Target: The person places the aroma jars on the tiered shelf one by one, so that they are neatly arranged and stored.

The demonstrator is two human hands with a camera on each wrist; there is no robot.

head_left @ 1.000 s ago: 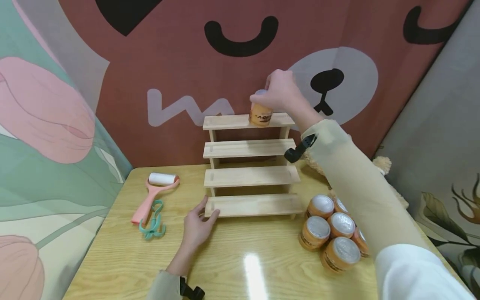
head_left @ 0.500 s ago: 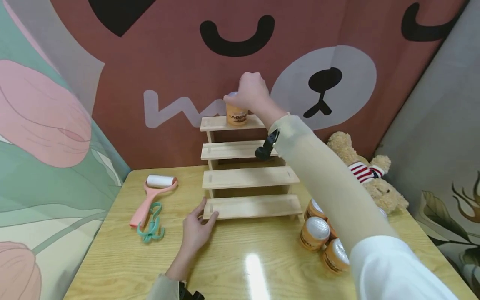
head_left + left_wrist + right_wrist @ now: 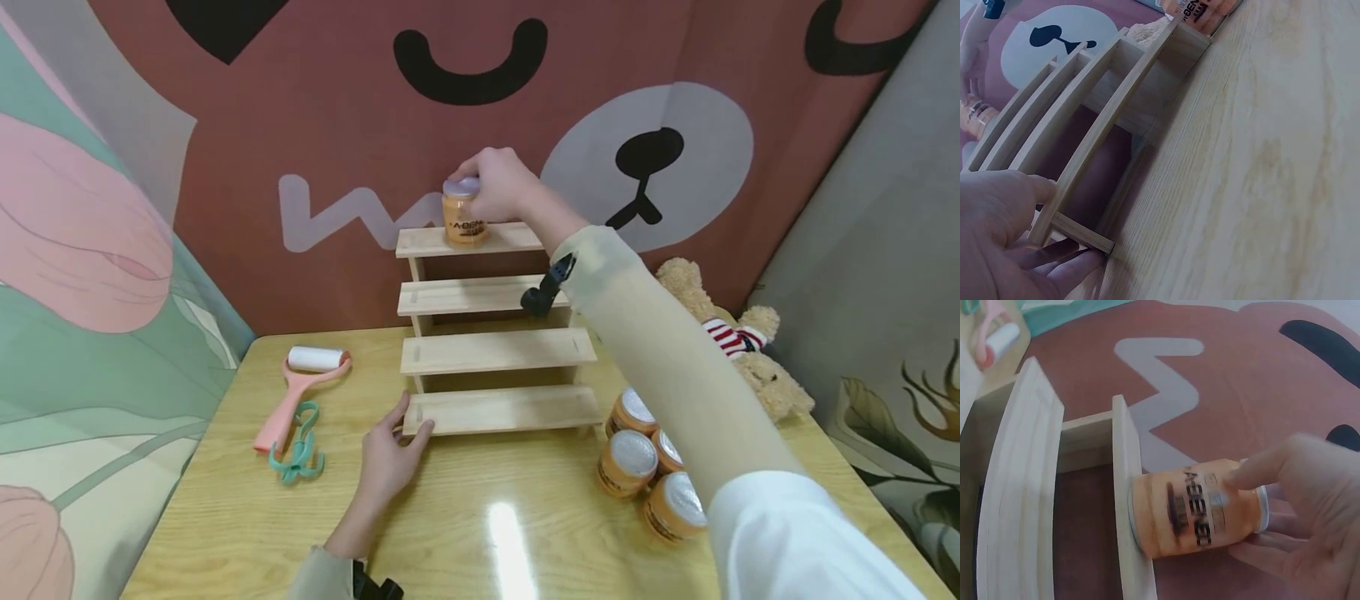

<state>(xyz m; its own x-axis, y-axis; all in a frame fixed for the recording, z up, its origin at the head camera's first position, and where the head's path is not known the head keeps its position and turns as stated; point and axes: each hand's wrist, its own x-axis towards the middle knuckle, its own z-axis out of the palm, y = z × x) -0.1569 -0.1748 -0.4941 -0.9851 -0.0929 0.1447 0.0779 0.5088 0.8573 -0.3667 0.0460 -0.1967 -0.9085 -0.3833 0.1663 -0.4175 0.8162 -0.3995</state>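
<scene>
A wooden four-step display shelf stands on the table against the patterned backdrop. My left hand grips the left end of its lowest step; in the left wrist view the thumb and fingers lie around that end. On the top step, left of its middle, an orange can stands upright. My right hand holds this can near its upper end, thumb on one side and fingers on the other. The right wrist view shows the can's base against the step's surface.
Several more orange cans stand clustered right of the shelf, partly hidden by my right sleeve. Behind them lies a teddy bear. A pink lint roller and a teal hook hanger lie at the left of the wooden table.
My right hand has moved left along the top step with the can, from right of the middle to left of it. The left hand keeps its place on the lowest step.
</scene>
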